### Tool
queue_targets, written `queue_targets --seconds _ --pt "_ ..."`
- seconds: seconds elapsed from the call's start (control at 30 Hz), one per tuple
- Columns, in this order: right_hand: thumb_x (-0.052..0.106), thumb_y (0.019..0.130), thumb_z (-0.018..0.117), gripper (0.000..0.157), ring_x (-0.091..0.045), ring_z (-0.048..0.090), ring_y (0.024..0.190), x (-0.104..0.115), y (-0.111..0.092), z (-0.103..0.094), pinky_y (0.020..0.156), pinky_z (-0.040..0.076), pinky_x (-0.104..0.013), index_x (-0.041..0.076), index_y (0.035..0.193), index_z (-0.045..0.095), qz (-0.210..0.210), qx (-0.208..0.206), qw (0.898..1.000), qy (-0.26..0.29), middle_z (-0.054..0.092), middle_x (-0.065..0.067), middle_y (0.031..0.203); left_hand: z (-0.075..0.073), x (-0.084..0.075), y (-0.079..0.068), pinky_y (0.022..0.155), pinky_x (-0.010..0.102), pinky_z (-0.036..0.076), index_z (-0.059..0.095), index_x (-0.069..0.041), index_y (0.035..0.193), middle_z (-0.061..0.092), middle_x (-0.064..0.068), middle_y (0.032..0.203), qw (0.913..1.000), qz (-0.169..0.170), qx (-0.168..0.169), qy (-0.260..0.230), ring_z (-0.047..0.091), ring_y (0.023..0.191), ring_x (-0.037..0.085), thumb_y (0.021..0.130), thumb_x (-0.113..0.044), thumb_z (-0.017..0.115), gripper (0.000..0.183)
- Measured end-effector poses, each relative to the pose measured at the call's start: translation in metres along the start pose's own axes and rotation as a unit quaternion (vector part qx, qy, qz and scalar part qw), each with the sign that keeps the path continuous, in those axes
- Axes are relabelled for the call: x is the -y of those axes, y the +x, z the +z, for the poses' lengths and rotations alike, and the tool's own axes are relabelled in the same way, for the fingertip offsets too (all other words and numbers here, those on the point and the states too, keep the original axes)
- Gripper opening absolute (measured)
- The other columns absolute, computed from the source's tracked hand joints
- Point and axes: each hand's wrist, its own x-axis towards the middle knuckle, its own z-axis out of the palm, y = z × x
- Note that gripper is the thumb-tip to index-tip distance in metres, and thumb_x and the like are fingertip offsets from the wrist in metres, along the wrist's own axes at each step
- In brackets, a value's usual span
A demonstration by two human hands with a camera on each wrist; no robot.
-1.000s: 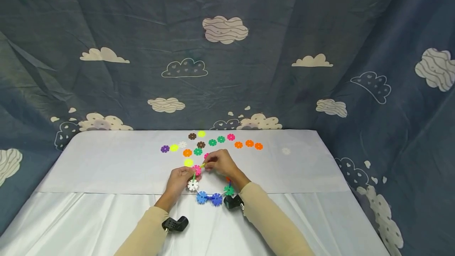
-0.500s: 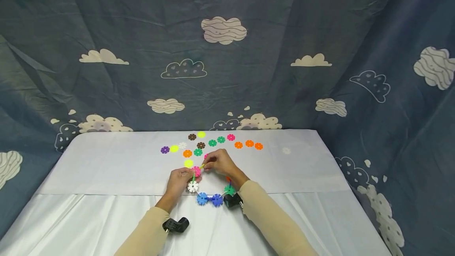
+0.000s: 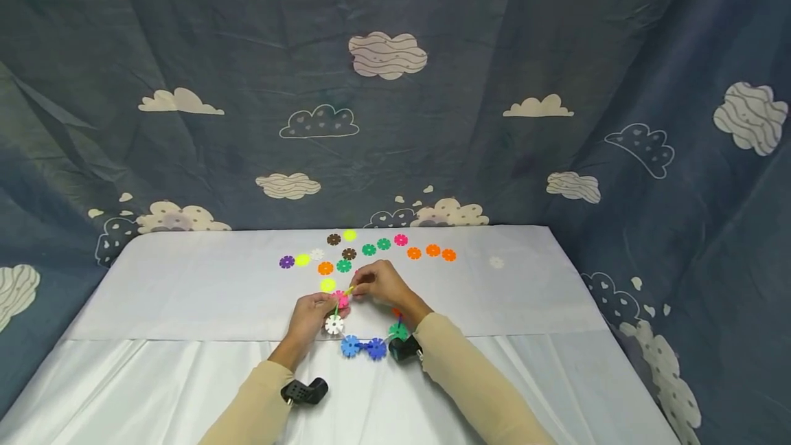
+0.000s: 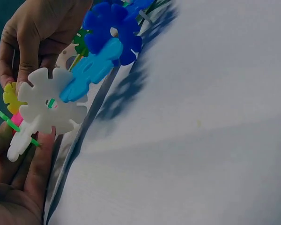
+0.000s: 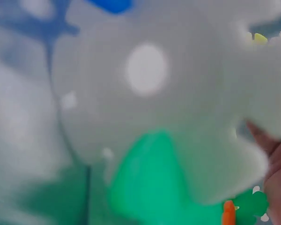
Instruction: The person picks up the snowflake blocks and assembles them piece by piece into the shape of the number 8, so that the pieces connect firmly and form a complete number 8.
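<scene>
I sit before a wide table [image 3: 198, 294] under white cloth, its near part creased, with a fold line running across. Behind it and at both sides hangs a dark blue-grey curtain [image 3: 432, 150], wrinkled, printed with pale clouds, some striped, some dotted, some only outlined. Toward the far edge lie loose notched discs: brown, yellow, green, pink, a purple disc [image 3: 287, 261] at the left end, three orange in a row at the right, and a white disc [image 3: 497, 262] well apart from them.

The chain of flower-shaped discs [image 3: 364, 345] is just in front of me, curving between my forearms, its shadow falling on the cloth. It runs from a pink disc [image 3: 342, 300] through a green link and a white disc to light blue, dark blue and green, then an orange piece partly hidden by my right wrist. Some discs face up and others stand edge-on, slotted between them; up close the white ones look smooth and slightly translucent.

My left hand [image 3: 307, 318] holds the pink disc, thumb and fingers closed about it. My right hand [image 3: 383, 282] pinches a yellow disc [image 3: 349, 290] edge-on, fingertips drawn together, right at the pink one.
</scene>
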Motion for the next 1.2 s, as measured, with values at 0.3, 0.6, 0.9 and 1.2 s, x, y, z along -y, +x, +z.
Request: queue_targets --seconds 0.3,0.6,0.9,1.2 --pt "-0.003 0.077 0.076 0.005 -0.003 0.057 0.065 -0.0009 -0.0011 0.0011 0.065 0.05 -0.017 -0.003 0.079 0.072 0.004 -0.001 1.0 0.017 0.07 -0.01 0.077 -0.0005 0.0029 0.0013 0.07 0.018 0.053 0.06 0.009 0.103 0.071 0.02 0.095 0.9999 -0.006 -0.007 -0.004 0.071 0.08 0.019 0.098 -0.007 0.054 0.018" --pt "-0.003 0.077 0.076 0.004 -0.006 0.058 0.062 0.0018 0.0 0.0032 0.062 0.051 -0.017 -0.002 0.078 0.072 0.01 -0.005 1.0 0.013 0.07 -0.01 0.075 -0.0007 -0.0001 0.0009 0.073 0.018 0.053 0.06 0.008 0.102 0.071 0.02 0.094 0.9998 -0.004 -0.006 0.018 0.071 0.082 0.02 0.099 -0.007 0.051 0.018" --pt "-0.005 0.077 0.076 0.007 -0.006 0.058 0.06 -0.0007 0.004 0.0047 0.059 0.05 -0.018 -0.001 0.073 0.072 0.016 0.012 0.999 0.026 0.069 -0.007 0.07 -0.0007 -0.0018 0.0015 0.071 0.019 0.054 0.058 0.01 0.107 0.071 0.021 0.094 0.9999 -0.015 0.005 -0.001 0.072 0.079 0.02 0.099 -0.007 0.05 0.021" --pt "-0.001 0.077 0.077 0.005 -0.005 0.058 0.061 0.0025 0.0031 0.0028 0.058 0.05 -0.018 -0.001 0.077 0.073 0.028 0.022 0.999 0.02 0.07 -0.007 0.074 -0.0029 -0.0021 0.0015 0.072 0.021 0.055 0.057 0.01 0.11 0.07 0.022 0.096 0.9995 -0.008 0.029 -0.002 0.071 0.08 0.019 0.099 -0.005 0.048 0.021"
